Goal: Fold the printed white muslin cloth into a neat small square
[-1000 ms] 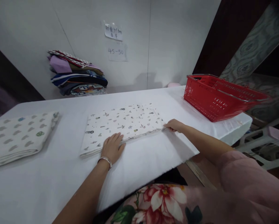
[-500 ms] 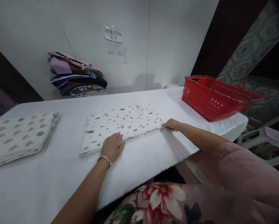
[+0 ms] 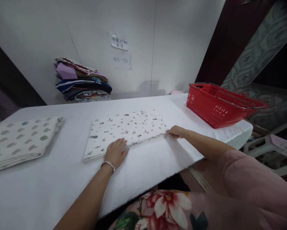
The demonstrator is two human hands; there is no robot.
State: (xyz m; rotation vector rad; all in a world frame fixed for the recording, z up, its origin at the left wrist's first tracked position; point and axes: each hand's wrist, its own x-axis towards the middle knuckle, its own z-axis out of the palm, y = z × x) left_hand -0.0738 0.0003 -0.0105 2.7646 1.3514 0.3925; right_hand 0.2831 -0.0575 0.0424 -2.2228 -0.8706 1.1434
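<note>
White-covered table [image 3: 42, 188] first, a grey-patterned folded cloth [image 3: 16, 140] on its left. Mid-table, the printed cloth [image 3: 131, 126] lies folded — left hand [image 3: 115, 153] resting flat on its near edge, right hand [image 3: 175, 131] pinching its near-right corner. Red basket [image 3: 213, 108] beyond. Hands and cloth have barely shifted — the fold looks steady.

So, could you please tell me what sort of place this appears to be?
Probably an indoor textile work area: a folded printed cloth on a white-covered table, a pile of fabrics and handwritten paper signs.
</note>
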